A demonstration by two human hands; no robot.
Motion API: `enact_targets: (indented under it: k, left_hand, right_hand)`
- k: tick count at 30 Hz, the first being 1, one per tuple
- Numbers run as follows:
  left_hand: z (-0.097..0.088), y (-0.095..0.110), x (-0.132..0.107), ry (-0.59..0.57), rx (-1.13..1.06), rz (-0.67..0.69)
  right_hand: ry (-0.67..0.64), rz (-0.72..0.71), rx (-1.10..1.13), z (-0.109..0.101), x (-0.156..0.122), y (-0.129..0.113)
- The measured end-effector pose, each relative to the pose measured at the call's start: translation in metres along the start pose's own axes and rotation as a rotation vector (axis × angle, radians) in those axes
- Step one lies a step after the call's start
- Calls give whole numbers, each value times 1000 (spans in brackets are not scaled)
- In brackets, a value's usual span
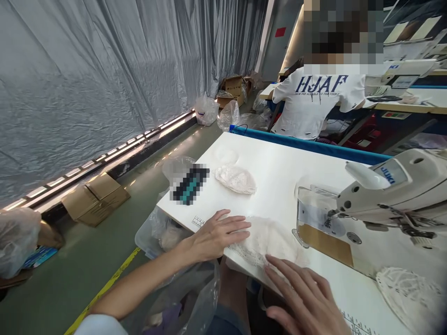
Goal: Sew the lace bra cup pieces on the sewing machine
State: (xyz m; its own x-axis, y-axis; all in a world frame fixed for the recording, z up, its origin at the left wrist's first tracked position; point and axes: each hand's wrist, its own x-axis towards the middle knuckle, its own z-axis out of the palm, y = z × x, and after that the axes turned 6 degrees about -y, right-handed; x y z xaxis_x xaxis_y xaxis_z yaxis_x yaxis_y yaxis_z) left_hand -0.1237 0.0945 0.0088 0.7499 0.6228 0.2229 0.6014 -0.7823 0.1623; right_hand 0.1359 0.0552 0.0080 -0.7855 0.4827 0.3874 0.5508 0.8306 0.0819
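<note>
On our table (279, 156), we have one fabric piece (270, 238) before us, a lace piece (234, 179) behind it, and the sewing machine (391, 190) to their right.

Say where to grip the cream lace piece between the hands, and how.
I'd pinch the cream lace piece by its near edge, coming from the camera wearer's side, which that edge faces; the piece lies spread on the white tabletop, the white sewing machine to its right.

A white table (275, 170) carries a JUKI sewing machine (394, 195), pale lace pieces (274, 239) and a pixelated dark item (190, 184).
</note>
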Motion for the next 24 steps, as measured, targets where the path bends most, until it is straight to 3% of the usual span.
enact_targets:
  k: [3, 7, 10, 14, 16, 19, 22, 24]
  left_hand:
    - [4, -3, -2, -52, -1, 14]
    - [-1, 10, -16, -77, 18, -34]
    - [-6, 25, -28, -118, 32, -74]
    - [-3, 39, -31, -91, -59, -63]
    - [2, 47, -26, -39, -221, -69]
    - [4, 61, -16, 32, -621, -188]
    - [-3, 78, -7, -68, -1166, -348]
    - [-10, 87, -2, -168, -1406, -450]
  right_hand:
    - [27, 45, 46, 17, 19, -28]
    - [98, 296, 84, 43, 35, -59]
    - [70, 346, 92, 50, 33, -63]
    - [95, 261, 269, 35, 26, -50]
    - [78, 279, 485, 20, 21, -45]
    - [-135, 481, 958, -7, 9, -40]
    - [-402, 732, 1401, -35, -4, -37]
    - [-476, 783, 1553, -48, -12, -35]
